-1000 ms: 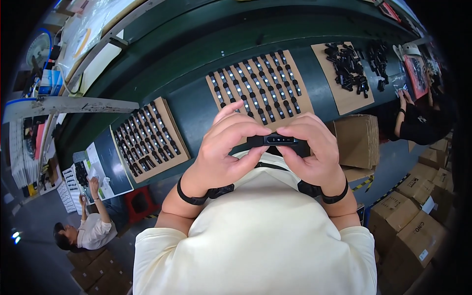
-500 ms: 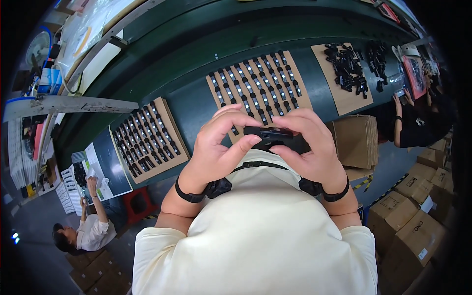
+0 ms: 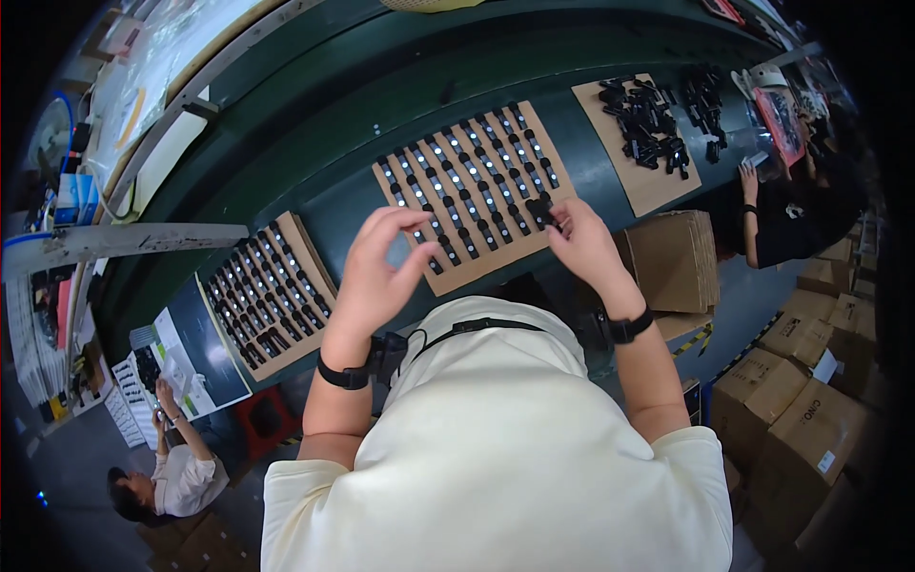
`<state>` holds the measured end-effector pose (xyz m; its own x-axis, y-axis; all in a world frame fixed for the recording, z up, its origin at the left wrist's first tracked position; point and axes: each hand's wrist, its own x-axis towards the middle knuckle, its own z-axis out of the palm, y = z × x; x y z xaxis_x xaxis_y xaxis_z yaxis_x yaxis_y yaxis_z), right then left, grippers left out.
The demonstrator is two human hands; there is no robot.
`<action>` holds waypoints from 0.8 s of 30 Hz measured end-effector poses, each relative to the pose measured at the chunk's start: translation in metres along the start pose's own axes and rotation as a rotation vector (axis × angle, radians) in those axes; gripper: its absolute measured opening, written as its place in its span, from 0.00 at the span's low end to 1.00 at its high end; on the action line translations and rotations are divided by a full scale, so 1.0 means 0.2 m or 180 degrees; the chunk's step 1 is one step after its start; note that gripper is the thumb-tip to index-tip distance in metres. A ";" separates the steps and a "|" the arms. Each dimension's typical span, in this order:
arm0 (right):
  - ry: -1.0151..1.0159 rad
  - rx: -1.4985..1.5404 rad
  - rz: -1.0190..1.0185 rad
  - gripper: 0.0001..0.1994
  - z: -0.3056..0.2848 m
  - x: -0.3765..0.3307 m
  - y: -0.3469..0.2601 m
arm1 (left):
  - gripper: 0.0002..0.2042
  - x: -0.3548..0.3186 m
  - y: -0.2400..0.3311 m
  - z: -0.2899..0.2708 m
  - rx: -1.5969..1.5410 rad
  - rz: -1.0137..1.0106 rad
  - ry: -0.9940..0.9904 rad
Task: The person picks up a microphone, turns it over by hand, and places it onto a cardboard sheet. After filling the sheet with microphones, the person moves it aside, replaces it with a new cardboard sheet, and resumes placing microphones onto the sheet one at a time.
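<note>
The right hand (image 3: pixel 583 250) pinches a small black part (image 3: pixel 540 209) in its fingers at the right edge of the middle cardboard tray (image 3: pixel 477 181); its long axis cannot be told. The left hand (image 3: pixel 376 276) hovers half-curled, holding nothing. The dark green bench (image 3: pixel 315 124) curves past stacked cardboard boxes (image 3: pixel 810 400).
</note>
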<state>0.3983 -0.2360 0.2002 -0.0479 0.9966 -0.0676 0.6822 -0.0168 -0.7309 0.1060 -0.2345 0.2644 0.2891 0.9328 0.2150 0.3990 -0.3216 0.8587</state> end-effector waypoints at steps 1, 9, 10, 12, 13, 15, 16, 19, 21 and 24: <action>0.0146 -0.0135 0.0288 0.12 0.03 0.02 0.15 | 0.13 0.00 -0.06 0.01 0.0100 -0.0130 0.0037; -0.0107 -0.1005 0.1225 0.12 0.16 0.13 0.62 | 0.11 -0.16 -0.36 -0.07 0.0318 -0.0951 0.0392; -0.0108 -0.1000 0.1218 0.12 0.18 0.13 0.65 | 0.10 -0.17 -0.39 -0.07 0.0300 -0.1105 0.0451; -0.0031 -0.1097 0.1124 0.12 0.20 0.15 0.68 | 0.10 -0.18 -0.42 -0.09 0.0311 -0.1204 0.0451; 0.0008 -0.1144 0.1078 0.12 0.21 0.16 0.70 | 0.10 -0.19 -0.43 -0.10 0.0316 -0.1306 0.0446; -0.0015 -0.1161 0.1092 0.13 0.23 0.18 0.73 | 0.10 -0.19 -0.46 -0.11 0.0325 -0.1405 0.0440; -0.0054 -0.1181 0.1101 0.13 0.24 0.18 0.73 | 0.11 -0.19 -0.47 -0.11 0.0342 -0.1407 0.0467; -0.0107 -0.1159 0.1123 0.13 0.26 0.20 0.73 | 0.11 -0.18 -0.48 -0.12 0.0383 -0.1412 0.0518; -0.0128 -0.1086 0.1156 0.14 0.28 0.21 0.73 | 0.11 -0.16 -0.49 -0.12 0.0372 -0.1369 0.0533; -0.0270 -0.1046 0.1176 0.15 0.27 0.20 0.71 | 0.10 -0.09 -0.50 -0.11 0.0338 -0.1282 0.0529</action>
<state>0.4535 -0.2024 0.0578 0.1903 0.9185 -0.3465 0.8579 -0.3272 -0.3962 0.0417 -0.2165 0.1854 -0.0479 0.9977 -0.0473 0.5406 0.0657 0.8387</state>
